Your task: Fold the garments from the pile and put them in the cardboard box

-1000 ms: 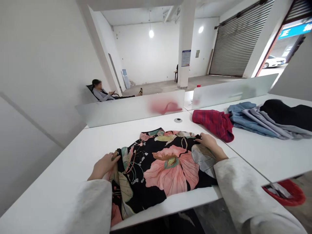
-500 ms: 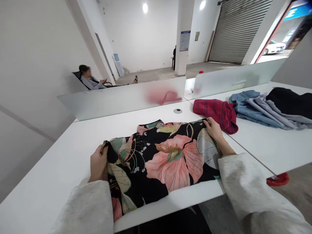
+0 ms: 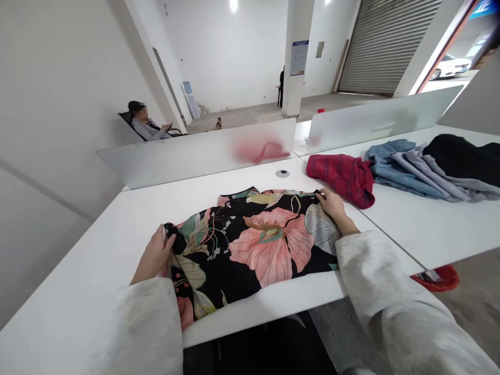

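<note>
A black garment (image 3: 250, 245) printed with large pink flowers lies spread on the white table (image 3: 97, 250) in front of me. My left hand (image 3: 154, 255) pinches its left edge, fingers closed round a bunched black corner. My right hand (image 3: 332, 204) grips the far right corner, close to a red plaid cloth (image 3: 344, 177). Both arms wear pale grey sleeves. The garment's near left part hangs toward the table's front edge.
A heap of blue, grey and black clothes (image 3: 429, 164) lies on the adjoining table to the right. Frosted dividers (image 3: 187, 156) stand along the back. A person (image 3: 146, 125) reclines in a chair far left. A red basket (image 3: 437, 278) sits on the floor.
Both hands have kept hold of the garment's edges and drawn it a little wider and flatter. My left hand shifted slightly left and down; the view tilted a bit.
</note>
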### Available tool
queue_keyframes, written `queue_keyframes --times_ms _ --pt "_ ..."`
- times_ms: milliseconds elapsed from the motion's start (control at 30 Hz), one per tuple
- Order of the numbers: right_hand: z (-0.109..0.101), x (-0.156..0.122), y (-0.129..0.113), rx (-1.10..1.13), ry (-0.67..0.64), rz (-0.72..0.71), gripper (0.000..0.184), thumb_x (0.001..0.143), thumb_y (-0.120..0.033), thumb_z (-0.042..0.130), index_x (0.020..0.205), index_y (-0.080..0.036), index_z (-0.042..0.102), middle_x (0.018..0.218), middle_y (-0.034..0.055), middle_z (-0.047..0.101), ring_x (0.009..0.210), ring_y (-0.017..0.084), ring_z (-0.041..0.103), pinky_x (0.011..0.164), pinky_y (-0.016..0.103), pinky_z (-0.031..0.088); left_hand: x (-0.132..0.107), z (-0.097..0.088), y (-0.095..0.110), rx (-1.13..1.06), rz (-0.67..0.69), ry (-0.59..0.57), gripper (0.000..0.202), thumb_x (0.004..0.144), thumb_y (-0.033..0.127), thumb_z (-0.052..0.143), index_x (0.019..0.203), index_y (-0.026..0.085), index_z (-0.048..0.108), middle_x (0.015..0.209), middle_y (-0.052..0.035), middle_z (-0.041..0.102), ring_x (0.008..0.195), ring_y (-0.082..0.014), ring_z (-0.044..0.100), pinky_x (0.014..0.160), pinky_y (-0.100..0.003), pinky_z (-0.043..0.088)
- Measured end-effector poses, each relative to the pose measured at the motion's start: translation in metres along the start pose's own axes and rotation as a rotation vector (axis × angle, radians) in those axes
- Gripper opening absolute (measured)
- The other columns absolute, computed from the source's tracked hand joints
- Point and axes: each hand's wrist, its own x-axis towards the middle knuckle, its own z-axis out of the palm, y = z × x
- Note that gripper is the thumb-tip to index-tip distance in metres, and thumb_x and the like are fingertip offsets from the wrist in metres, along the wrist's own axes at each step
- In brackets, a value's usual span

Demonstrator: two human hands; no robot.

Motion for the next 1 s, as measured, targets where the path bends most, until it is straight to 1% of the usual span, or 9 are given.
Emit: queue_keyframes --times_ms 100,167,233,333,433,567,667,833,1000 --pt "0.000 -0.001 0.000 0.036 -0.007 -0.051 0.033 0.090 -0.032 0.042 0.112 -0.020 0.064 0.097 0.0100 0.071 0.084 0.024 0.064 0.067 0.028 0.041 -0.046 -0.014 0.020 0.129 0.101 0.013 0.044 0.087 0.035 0.042 0.123 0.012 0.053 0.134 -0.0187 0.049 0.130 -0.0367 0.037 0.103 -0.057 0.030" --pt "0.000 -0.003 0.000 0.058 -0.012 -0.085 0.034 0.091 -0.030 0.039 0.112 -0.023 0.065 0.102 0.0076 0.070 0.088 0.023 0.064 0.070 0.028 0.042 -0.084 -0.012 0.052 0.121 0.198 0.113 0.044 0.090 0.036 0.036 0.125 0.014 0.052 0.132 -0.0164 0.053 0.127 -0.0358 0.042 0.104 -0.060 0.027" --pt "0.000 -0.006 0.000 0.119 -0.011 -0.123 0.036 0.091 -0.026 0.035 0.112 -0.024 0.065 0.107 0.0059 0.069 0.092 0.022 0.063 0.074 0.029 0.043 -0.118 0.001 0.095 -0.006 0.375 0.123 0.046 0.093 0.039 0.034 0.132 0.017 0.046 0.131 -0.0117 0.056 0.123 -0.0269 0.048 0.107 -0.050 0.030" --pt "0.000 -0.007 0.003 0.231 0.012 -0.130 0.039 0.088 -0.024 0.036 0.116 -0.018 0.063 0.108 0.0086 0.068 0.094 0.023 0.062 0.080 0.031 0.045 -0.151 0.033 0.157 -0.063 0.592 0.051 0.050 0.095 0.041 0.032 0.138 0.017 0.040 0.135 -0.0111 0.052 0.127 -0.0250 0.045 0.108 -0.049 0.031" --pt "-0.012 -0.008 0.006 0.260 0.019 -0.107 0.046 0.086 -0.024 0.039 0.127 -0.012 0.054 0.104 0.0128 0.068 0.090 0.024 0.063 0.082 0.035 0.047 -0.165 0.057 0.188 -0.030 0.656 0.019 0.054 0.094 0.043 0.036 0.139 0.014 0.039 0.140 -0.0128 0.046 0.132 -0.0299 0.038 0.106 -0.052 0.032" --pt "-0.048 -0.035 -0.007 0.288 0.025 -0.199 0.051 0.083 -0.025 0.043 0.131 -0.008 0.049 0.121 0.0165 0.060 0.104 0.026 0.060 0.093 0.041 0.044 -0.167 0.063 0.188 -0.030 0.665 0.030 0.054 0.094 0.040 0.036 0.141 0.012 0.037 0.144 -0.0135 0.040 0.135 -0.0315 0.033 0.107 -0.053 0.030" --pt "-0.066 -0.097 -0.045 0.327 -0.023 -0.367 0.045 0.089 -0.030 0.038 0.130 -0.015 0.052 0.126 0.0114 0.059 0.116 0.026 0.054 0.099 0.042 0.041 -0.167 0.060 0.185 -0.034 0.681 0.037 0.053 0.094 0.037 0.036 0.141 0.013 0.036 0.144 -0.0131 0.040 0.135 -0.0316 0.032 0.106 -0.053 0.031" --pt "-0.039 -0.221 -0.114 0.222 -0.236 -0.845 0.050 0.094 -0.036 0.041 0.143 -0.027 0.036 0.142 0.0062 0.044 0.130 0.026 0.040 0.104 0.049 0.036 -0.170 0.062 0.181 -0.026 0.678 0.058 0.052 0.096 0.030 0.032 0.144 0.011 0.030 0.144 -0.0151 0.039 0.137 -0.0288 0.030 0.107 -0.050 0.031" --pt "-0.010 -0.243 -0.111 0.069 -0.194 -0.839 0.054 0.093 -0.041 0.044 0.143 -0.026 0.034 0.148 0.0075 0.033 0.136 0.029 0.029 0.108 0.054 0.029 -0.170 0.058 0.134 0.040 0.507 0.042 0.055 0.096 0.039 0.028 0.144 0.012 0.030 0.144 -0.0149 0.040 0.134 -0.0288 0.035 0.106 -0.050 0.033"
